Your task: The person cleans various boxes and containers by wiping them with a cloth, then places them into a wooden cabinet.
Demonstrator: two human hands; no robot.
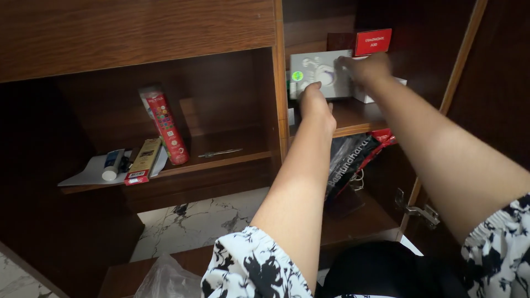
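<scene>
Both hands reach into the cabinet's right compartment, to a grey-white box point(323, 72) that stands upright on the upper shelf point(353, 118). The left hand point(316, 102) lies at the box's lower left corner, fingers curled against it. The right hand point(367, 66) lies on the box's upper right edge, fingers bent over it. Whether either hand grips firmly cannot be told. The box rests on the shelf, so lifting appears not yet done. A red box point(372, 41) stands behind and above the grey-white box, and a white box point(367, 95) sits just to its right. Below the shelf, a dark bag point(348, 160) leans. Left of the grey-white box, beyond the divider, a red tube point(165, 124) stands on a lower shelf.
</scene>
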